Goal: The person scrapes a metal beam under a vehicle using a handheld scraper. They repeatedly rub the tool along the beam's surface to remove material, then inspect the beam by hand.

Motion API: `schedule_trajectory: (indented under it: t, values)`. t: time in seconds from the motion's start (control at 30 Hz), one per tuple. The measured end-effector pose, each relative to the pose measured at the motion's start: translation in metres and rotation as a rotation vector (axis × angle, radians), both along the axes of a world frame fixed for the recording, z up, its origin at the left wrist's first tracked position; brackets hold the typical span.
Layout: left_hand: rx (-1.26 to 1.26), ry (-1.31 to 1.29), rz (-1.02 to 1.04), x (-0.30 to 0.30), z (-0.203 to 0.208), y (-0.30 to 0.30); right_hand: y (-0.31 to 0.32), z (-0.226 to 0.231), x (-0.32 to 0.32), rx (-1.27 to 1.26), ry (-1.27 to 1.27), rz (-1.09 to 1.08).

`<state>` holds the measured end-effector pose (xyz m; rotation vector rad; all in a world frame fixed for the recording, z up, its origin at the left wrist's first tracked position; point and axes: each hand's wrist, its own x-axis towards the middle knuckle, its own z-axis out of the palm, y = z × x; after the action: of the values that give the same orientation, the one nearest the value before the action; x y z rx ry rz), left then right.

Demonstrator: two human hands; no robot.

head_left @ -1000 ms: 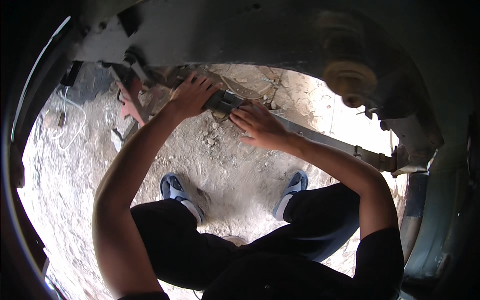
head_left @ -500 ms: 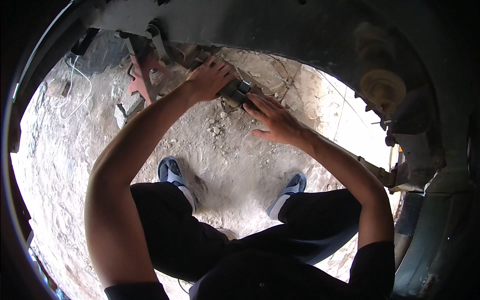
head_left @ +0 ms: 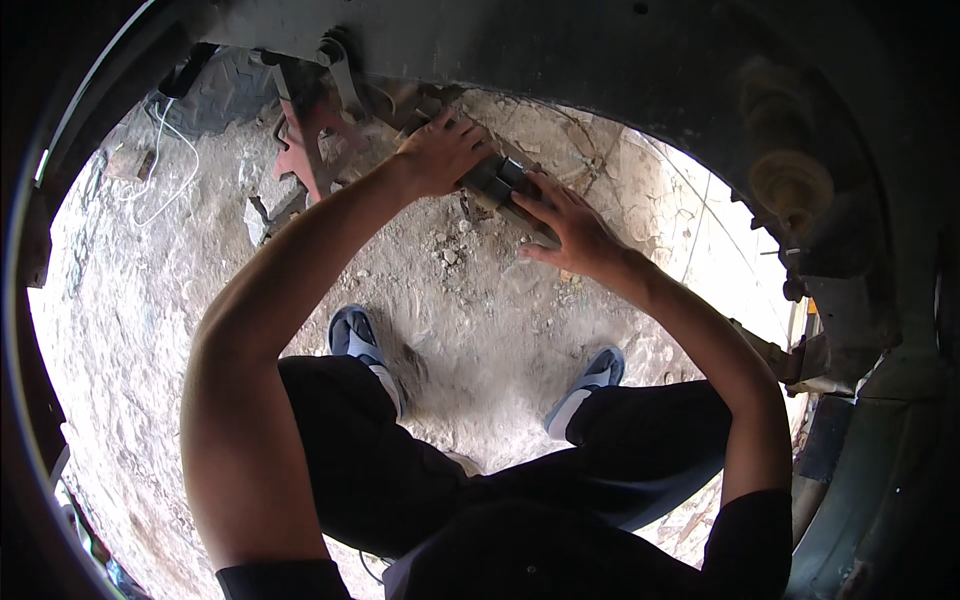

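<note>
A dark metal shaft (head_left: 499, 183) with a shiny collar runs slantwise below the vehicle's underside, in front of me. My left hand (head_left: 445, 157) lies over its upper left stretch, fingers bent across the top. Further down to the right, my right hand (head_left: 575, 230) is on the same shaft, fingers along its far side and thumb at its near side. The collar shows between the two hands. Both palms hide part of the metal, and the shaft's lower right part passes behind my right hand and forearm.
A reddish jack stand (head_left: 305, 150) stands left of the shaft. The dark vehicle underside (head_left: 560, 55) spans overhead, with a rusty round part (head_left: 792, 190) hanging at right. A white cord (head_left: 185, 165) lies on the dusty, stony ground (head_left: 470, 310) near a tyre (head_left: 225, 95).
My right hand has gone from lying nearly flat beside the shaft to closing around it, thumb nearer the metal. My left hand stays on the shaft. The whole view has shifted slightly.
</note>
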<state>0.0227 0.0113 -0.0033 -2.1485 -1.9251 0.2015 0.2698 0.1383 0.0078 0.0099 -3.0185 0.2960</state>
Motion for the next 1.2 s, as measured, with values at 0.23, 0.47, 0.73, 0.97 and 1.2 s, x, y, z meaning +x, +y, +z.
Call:
schedule_trajectory:
  t: [0.23, 0.47, 0.73, 0.97, 1.2]
  values:
    - [-0.04, 0.001, 0.012, 0.001, 0.005, -0.001, 0.001, 0.006, -0.004, -0.062, -0.065, 0.003]
    - [0.029, 0.026, -0.011, -0.001, 0.0, -0.003, 0.011, 0.015, -0.007, -0.094, -0.189, 0.006]
    - [0.043, -0.009, -0.011, 0.0, -0.002, -0.001, 0.008, 0.009, -0.007, -0.113, -0.138, 0.006]
    - [0.055, -0.027, -0.017, -0.002, -0.004, 0.0, 0.017, 0.011, -0.007, -0.184, -0.144, -0.054]
    - [0.074, 0.006, -0.015, -0.001, -0.004, -0.002, 0.013, 0.008, -0.004, -0.067, -0.112, 0.015]
